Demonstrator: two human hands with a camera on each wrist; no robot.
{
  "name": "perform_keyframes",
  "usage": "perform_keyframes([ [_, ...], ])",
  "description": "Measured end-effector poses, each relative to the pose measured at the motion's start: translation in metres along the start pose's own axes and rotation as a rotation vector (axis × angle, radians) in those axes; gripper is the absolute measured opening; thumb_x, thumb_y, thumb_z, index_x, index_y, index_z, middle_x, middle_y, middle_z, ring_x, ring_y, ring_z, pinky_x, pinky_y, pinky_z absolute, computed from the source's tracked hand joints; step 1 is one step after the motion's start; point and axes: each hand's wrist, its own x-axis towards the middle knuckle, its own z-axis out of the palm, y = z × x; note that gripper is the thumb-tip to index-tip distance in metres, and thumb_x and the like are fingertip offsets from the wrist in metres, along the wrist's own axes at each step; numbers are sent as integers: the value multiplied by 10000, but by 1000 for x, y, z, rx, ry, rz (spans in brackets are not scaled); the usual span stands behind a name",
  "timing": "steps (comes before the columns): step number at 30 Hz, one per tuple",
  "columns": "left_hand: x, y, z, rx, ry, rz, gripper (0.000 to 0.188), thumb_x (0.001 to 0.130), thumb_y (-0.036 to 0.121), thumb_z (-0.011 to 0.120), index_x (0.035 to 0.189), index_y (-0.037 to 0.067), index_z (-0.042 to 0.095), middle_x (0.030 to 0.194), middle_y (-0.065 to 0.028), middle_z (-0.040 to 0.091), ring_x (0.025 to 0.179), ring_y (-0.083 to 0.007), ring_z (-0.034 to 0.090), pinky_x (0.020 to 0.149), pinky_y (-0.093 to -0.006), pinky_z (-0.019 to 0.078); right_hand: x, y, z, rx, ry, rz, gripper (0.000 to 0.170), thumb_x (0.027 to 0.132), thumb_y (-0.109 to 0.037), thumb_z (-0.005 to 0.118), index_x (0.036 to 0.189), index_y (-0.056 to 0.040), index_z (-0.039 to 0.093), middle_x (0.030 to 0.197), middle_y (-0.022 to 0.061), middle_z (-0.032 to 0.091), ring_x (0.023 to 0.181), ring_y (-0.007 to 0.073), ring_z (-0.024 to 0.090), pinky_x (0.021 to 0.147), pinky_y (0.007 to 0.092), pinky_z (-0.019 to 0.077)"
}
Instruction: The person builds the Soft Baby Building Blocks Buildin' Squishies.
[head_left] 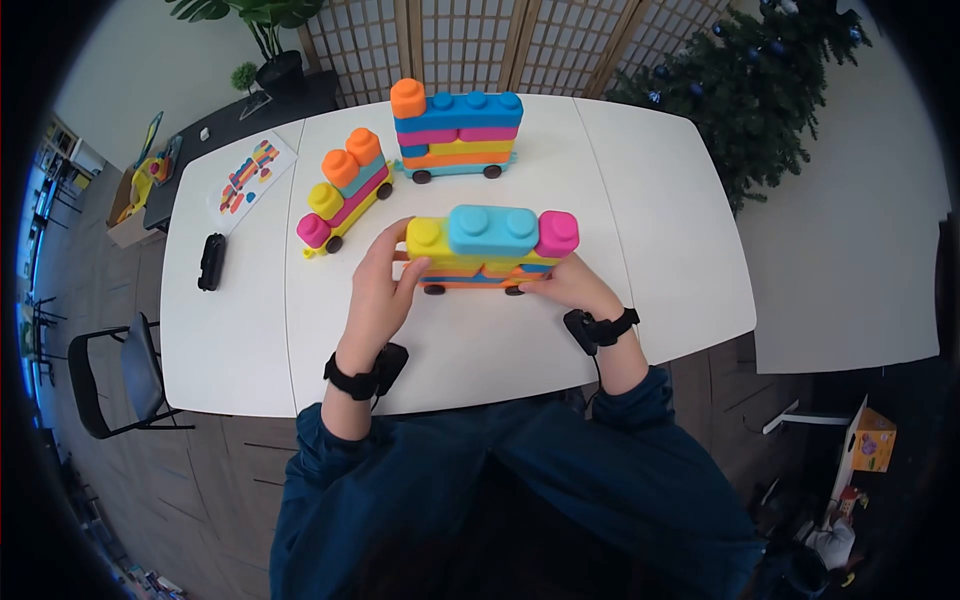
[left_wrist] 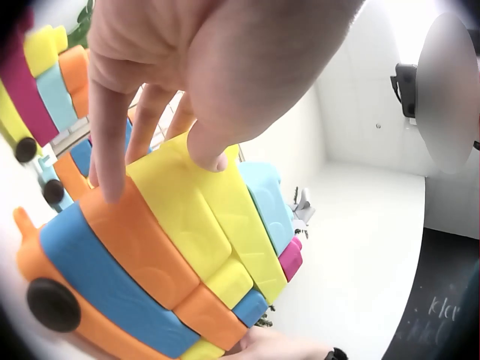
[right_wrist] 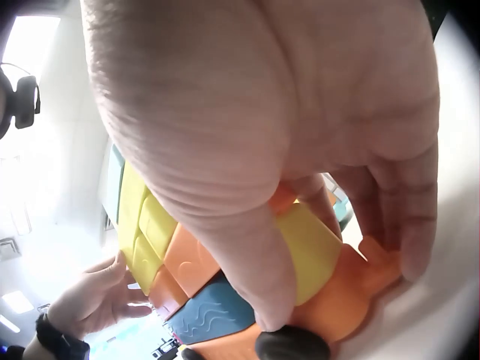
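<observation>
A toy train wagon (head_left: pixel 478 268) built of large blocks stands at the near middle of the table, on an orange wheeled base (left_wrist: pixel 79 322). Along its top run a yellow block (head_left: pixel 428 236), a light blue block (head_left: pixel 492 230) and a pink block (head_left: pixel 557 233). My left hand (head_left: pixel 378 278) grips the wagon's upper left end, thumb on the yellow near face and fingers over the end and far side. Low on the right end, my right hand (head_left: pixel 576 287) holds the base, its thumb (right_wrist: pixel 259 277) beside a black wheel (right_wrist: pixel 292 345) and its fingers round the end.
Behind stand a taller block wagon (head_left: pixel 460 140) and, to the left, a lower wagon with stepped blocks (head_left: pixel 347 190). A picture sheet (head_left: pixel 250 180) and a black case (head_left: pixel 211 262) lie on the table's (head_left: pixel 680 250) left side. A Christmas tree (head_left: pixel 740 80) rises beyond the right corner.
</observation>
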Motion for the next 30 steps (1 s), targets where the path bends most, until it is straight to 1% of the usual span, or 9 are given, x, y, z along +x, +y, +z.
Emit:
perform_keyframes([
  [4, 39, 11, 31, 46, 12, 226, 495, 950, 110, 685, 1403, 45, 497, 1271, -198, 626, 1052, -371, 671, 887, -408, 559, -17, -7, -21, 19, 182, 30, 504, 774, -78, 827, 1236, -17, 638, 1137, 136, 734, 1051, 274, 711, 914, 368, 559],
  [5, 51, 14, 43, 46, 10, 229, 495, 950, 110, 685, 1403, 45, 497, 1271, -198, 626, 1052, -371, 671, 887, -408, 559, -19, 0, -28, 19, 185, 30, 504, 774, -78, 827, 1236, -17, 638, 1137, 136, 734, 1051, 274, 711, 914, 368, 559],
  [7, 74, 19, 70, 60, 68, 371, 541, 962, 115, 685, 1439, 14, 449, 1336, -195, 584, 1118, -301, 660, 912, -360, 567, -24, 17, -38, -3, 341, 107, 518, 770, -83, 830, 1244, -14, 633, 1142, 140, 732, 1057, 272, 711, 916, 366, 558],
  [8, 87, 18, 84, 59, 65, 373, 541, 962, 115, 685, 1439, 14, 449, 1336, -195, 584, 1118, -301, 660, 912, -360, 567, -28, 11, -44, -2, 375, 149, 508, 782, -113, 826, 1241, -15, 631, 1147, 147, 731, 1074, 273, 707, 920, 365, 556],
  [10, 112, 14, 112, -24, 49, 392, 610, 933, 185, 720, 1443, 27, 425, 1300, -222, 569, 1151, -405, 608, 955, -439, 529, -29, 19, -51, -24, 451, 190, 503, 787, -128, 819, 1238, -16, 630, 1154, 147, 730, 1084, 275, 705, 925, 364, 554],
  [12, 129, 15, 136, -58, 20, 380, 647, 922, 211, 736, 1443, 6, 412, 1309, -238, 552, 1181, -410, 586, 986, -443, 510, -27, 21, -56, -15, 566, 237, 500, 802, -166, 799, 1248, -27, 618, 1180, 153, 722, 1107, 277, 698, 942, 368, 550],
  [18, 154, 15, 177, -94, 2, 329, 795, 883, 302, 784, 1455, -55, 364, 1332, -277, 518, 1281, -418, 510, 1069, -451, 446, -13, 64, -74, -35, 594, 250, 643, 815, -178, 790, 1380, -43, 515, 1216, 157, 708, 1126, 287, 693, 964, 376, 545],
  [21, 168, 7, 184, -107, 20, 296, 817, 883, 324, 784, 1462, -68, 361, 1351, -280, 517, 1298, -415, 499, 1083, -449, 435, -5, 55, -76, -5, 558, 308, 690, 816, -180, 790, 1417, -49, 476, 1224, 157, 703, 1130, 289, 692, 974, 374, 544],
  [30, 178, -1, 180, -132, 2, 269, 824, 903, 341, 761, 1476, -84, 347, 1387, -285, 506, 1320, -409, 490, 1112, -449, 411, 4, 47, -74, 27, 533, 290, 680, 822, -143, 787, 1419, -56, 474, 1223, 149, 703, 1128, 284, 694, 976, 374, 547],
])
